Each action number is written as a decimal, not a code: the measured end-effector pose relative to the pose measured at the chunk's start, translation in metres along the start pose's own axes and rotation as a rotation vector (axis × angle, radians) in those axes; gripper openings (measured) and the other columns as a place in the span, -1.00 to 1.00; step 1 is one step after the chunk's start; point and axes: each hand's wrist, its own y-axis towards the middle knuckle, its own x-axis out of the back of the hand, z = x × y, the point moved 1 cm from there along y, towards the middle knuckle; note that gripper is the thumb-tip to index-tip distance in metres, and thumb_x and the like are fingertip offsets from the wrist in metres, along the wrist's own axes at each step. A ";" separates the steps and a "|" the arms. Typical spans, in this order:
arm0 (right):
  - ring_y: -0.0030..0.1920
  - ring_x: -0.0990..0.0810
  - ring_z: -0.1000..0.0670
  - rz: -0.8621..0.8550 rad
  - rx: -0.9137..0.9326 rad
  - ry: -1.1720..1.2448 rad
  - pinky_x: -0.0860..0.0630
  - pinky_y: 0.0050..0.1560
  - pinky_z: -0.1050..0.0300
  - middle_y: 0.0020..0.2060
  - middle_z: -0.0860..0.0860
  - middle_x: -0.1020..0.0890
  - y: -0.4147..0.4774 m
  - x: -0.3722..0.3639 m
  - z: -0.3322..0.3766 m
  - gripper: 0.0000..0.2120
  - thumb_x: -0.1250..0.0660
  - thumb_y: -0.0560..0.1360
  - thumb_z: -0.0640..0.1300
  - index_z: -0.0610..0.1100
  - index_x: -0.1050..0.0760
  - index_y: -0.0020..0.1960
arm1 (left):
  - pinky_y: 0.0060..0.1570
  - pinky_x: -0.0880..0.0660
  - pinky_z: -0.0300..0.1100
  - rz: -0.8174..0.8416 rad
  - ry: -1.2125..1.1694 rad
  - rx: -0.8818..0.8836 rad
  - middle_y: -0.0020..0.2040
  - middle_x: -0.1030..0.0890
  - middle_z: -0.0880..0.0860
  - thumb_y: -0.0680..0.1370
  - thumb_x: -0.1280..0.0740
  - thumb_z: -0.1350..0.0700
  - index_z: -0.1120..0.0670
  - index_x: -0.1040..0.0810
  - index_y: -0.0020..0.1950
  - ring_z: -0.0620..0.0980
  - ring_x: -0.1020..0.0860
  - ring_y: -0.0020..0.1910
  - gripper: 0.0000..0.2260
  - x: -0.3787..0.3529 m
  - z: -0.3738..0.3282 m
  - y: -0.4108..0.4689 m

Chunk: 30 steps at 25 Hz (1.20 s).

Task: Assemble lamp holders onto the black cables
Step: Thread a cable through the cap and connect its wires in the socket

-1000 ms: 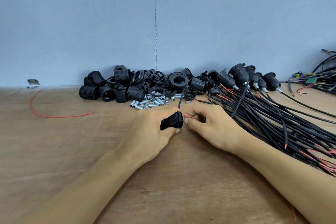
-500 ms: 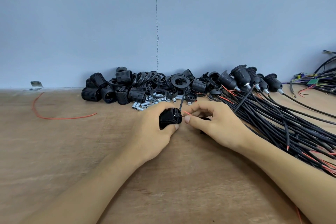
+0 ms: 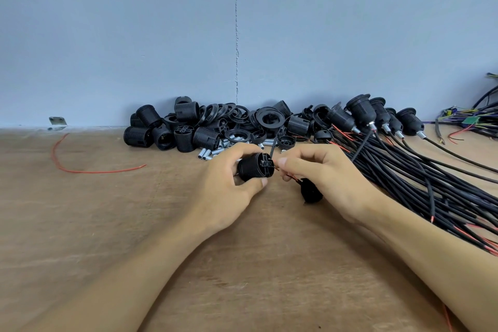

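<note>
My left hand [image 3: 226, 191] grips a black ribbed lamp holder body [image 3: 254, 167] just above the wooden table, its terminal end turned toward my right hand. My right hand [image 3: 331, 180] pinches a thin red wire [image 3: 289, 176] right at that terminal end. A black cap [image 3: 311, 193] hangs below my right palm on the same cable. A thick bundle of black cables [image 3: 420, 183] with red wire tips fans out to the right, partly under my right forearm.
A pile of loose black holder bodies and rings [image 3: 204, 127] lies against the blue wall, with small metal tubes [image 3: 213, 152] in front. Several assembled holders [image 3: 377, 116] lie at the cables' far ends. A loose red wire [image 3: 80, 170] lies at left; coloured wiring [image 3: 469, 118] at far right.
My left hand has lifted and turned the holder so its terminal end faces me. My right hand moved with it, and the black cap below it has come into view.
</note>
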 end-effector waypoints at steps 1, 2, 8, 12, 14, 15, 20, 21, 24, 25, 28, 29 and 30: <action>-0.19 -0.53 0.08 -0.001 -0.003 -0.004 -0.43 -0.10 0.31 -0.22 -0.12 -0.65 0.000 -0.001 0.000 -0.76 -0.43 0.51 -0.15 -0.27 -0.58 -0.26 | 0.12 -0.55 -0.32 -0.006 0.019 -0.025 0.04 -0.68 -0.20 0.45 -0.50 0.17 -0.23 -0.58 0.09 -0.18 -0.65 0.10 -0.65 -0.001 -0.002 0.000; -0.20 -0.55 0.11 -0.005 -0.007 -0.005 -0.41 -0.14 0.39 -0.22 -0.07 -0.66 -0.001 -0.001 0.001 -0.77 -0.43 0.50 -0.19 -0.28 -0.57 -0.29 | 0.14 -0.56 -0.27 -0.010 0.034 -0.045 0.05 -0.68 -0.19 0.43 -0.48 0.14 -0.24 -0.58 0.10 -0.16 -0.64 0.11 -0.65 -0.002 -0.003 -0.001; -0.28 -0.52 0.18 -0.006 -0.008 -0.032 -0.37 -0.21 0.44 -0.21 -0.04 -0.68 -0.002 -0.003 0.003 -0.78 -0.44 0.48 -0.25 -0.20 -0.57 -0.34 | 0.18 -0.59 0.04 -0.020 0.066 -0.090 0.05 -0.67 -0.16 0.42 -0.44 0.12 -0.24 -0.58 0.10 -0.07 -0.64 0.12 -0.67 -0.003 -0.004 -0.001; -0.28 -0.50 0.17 0.006 -0.005 -0.044 -0.36 -0.21 0.41 -0.20 -0.13 -0.66 -0.002 -0.003 0.003 -0.79 -0.44 0.50 -0.23 -0.23 -0.58 -0.31 | 0.18 -0.57 0.08 -0.024 0.105 -0.098 0.05 -0.65 -0.16 0.42 -0.43 0.11 -0.23 -0.57 0.11 -0.06 -0.63 0.12 -0.67 -0.003 -0.006 -0.001; -0.23 -0.53 0.13 0.010 -0.008 -0.066 -0.38 -0.17 0.37 -0.19 -0.12 -0.67 -0.002 -0.002 0.002 -0.79 -0.45 0.51 -0.21 -0.21 -0.59 -0.30 | 0.18 -0.57 0.05 -0.036 0.139 -0.122 0.07 -0.63 -0.20 0.42 -0.42 0.12 -0.21 -0.58 0.13 -0.09 -0.61 0.14 -0.66 -0.003 -0.007 -0.002; -0.21 -0.53 0.10 0.010 -0.007 -0.079 -0.39 -0.16 0.33 -0.19 -0.13 -0.66 -0.002 -0.002 0.001 -0.79 -0.45 0.51 -0.19 -0.20 -0.59 -0.29 | 0.17 -0.57 0.01 -0.047 0.169 -0.149 0.08 -0.61 -0.22 0.42 -0.43 0.13 -0.19 -0.59 0.13 -0.12 -0.60 0.14 -0.66 -0.003 -0.008 -0.003; -0.16 -0.56 -0.22 -0.015 -0.001 -0.148 -0.46 -0.09 -0.09 -0.22 -0.17 -0.65 -0.002 -0.002 -0.001 -0.81 -0.45 0.50 -0.12 -0.17 -0.60 -0.26 | 0.10 -0.48 -0.36 -0.095 0.317 -0.258 0.04 -0.60 -0.22 0.40 -0.50 0.27 -0.14 -0.64 0.10 -0.24 -0.54 0.11 -0.62 -0.002 -0.006 -0.004; -0.15 -0.58 -0.24 -0.034 -0.001 -0.165 -0.48 -0.10 -0.14 -0.24 -0.15 -0.65 -0.002 -0.002 -0.001 -0.82 -0.46 0.49 -0.11 -0.16 -0.61 -0.25 | 0.08 -0.41 -0.46 -0.109 0.346 -0.267 0.04 -0.59 -0.22 0.39 -0.52 0.27 -0.12 -0.64 0.10 -0.27 -0.52 0.09 -0.62 -0.002 -0.006 -0.004; -0.19 -0.58 -0.09 -0.083 0.020 -0.217 -0.47 -0.14 0.02 -0.26 -0.03 -0.63 -0.003 -0.002 0.002 -0.85 -0.48 0.48 -0.13 -0.09 -0.62 -0.26 | 0.04 -0.30 -0.55 -0.119 0.378 -0.250 0.03 -0.57 -0.19 0.38 -0.57 0.22 -0.09 -0.65 0.09 -0.28 -0.50 0.07 -0.64 -0.003 -0.005 -0.005; -0.21 -0.56 -0.01 -0.093 0.033 -0.233 -0.46 -0.13 0.12 -0.26 0.00 -0.61 -0.003 -0.002 0.003 -0.84 -0.48 0.47 -0.15 -0.07 -0.61 -0.28 | 0.04 -0.31 -0.54 -0.115 0.373 -0.238 0.03 -0.56 -0.19 0.38 -0.58 0.20 -0.09 -0.65 0.10 -0.28 -0.50 0.06 -0.65 -0.003 -0.005 -0.005; -0.20 -0.52 0.11 -0.091 0.072 -0.285 -0.42 -0.11 0.24 -0.25 0.03 -0.57 -0.003 -0.001 0.005 -0.80 -0.47 0.47 -0.18 -0.03 -0.59 -0.31 | 0.02 -0.37 -0.45 -0.103 0.350 -0.201 0.01 -0.57 -0.20 0.39 -0.58 0.15 -0.11 -0.66 0.12 -0.24 -0.52 0.04 -0.65 -0.004 -0.004 -0.004; -0.19 -0.53 0.11 -0.076 0.076 -0.297 -0.41 -0.12 0.26 -0.24 0.04 -0.57 -0.004 -0.001 0.005 -0.81 -0.47 0.48 -0.18 -0.03 -0.60 -0.30 | 0.02 -0.42 -0.37 -0.098 0.336 -0.186 0.01 -0.58 -0.19 0.40 -0.58 0.13 -0.11 -0.66 0.12 -0.22 -0.53 0.03 -0.66 -0.004 -0.004 -0.004; -0.18 -0.53 0.11 -0.057 0.078 -0.305 -0.41 -0.12 0.28 -0.23 0.06 -0.57 -0.004 -0.001 0.005 -0.82 -0.47 0.48 -0.17 -0.04 -0.61 -0.28 | 0.02 -0.48 -0.27 -0.090 0.315 -0.165 0.00 -0.59 -0.18 0.41 -0.58 0.13 -0.11 -0.66 0.12 -0.19 -0.53 0.03 -0.67 -0.004 -0.004 -0.003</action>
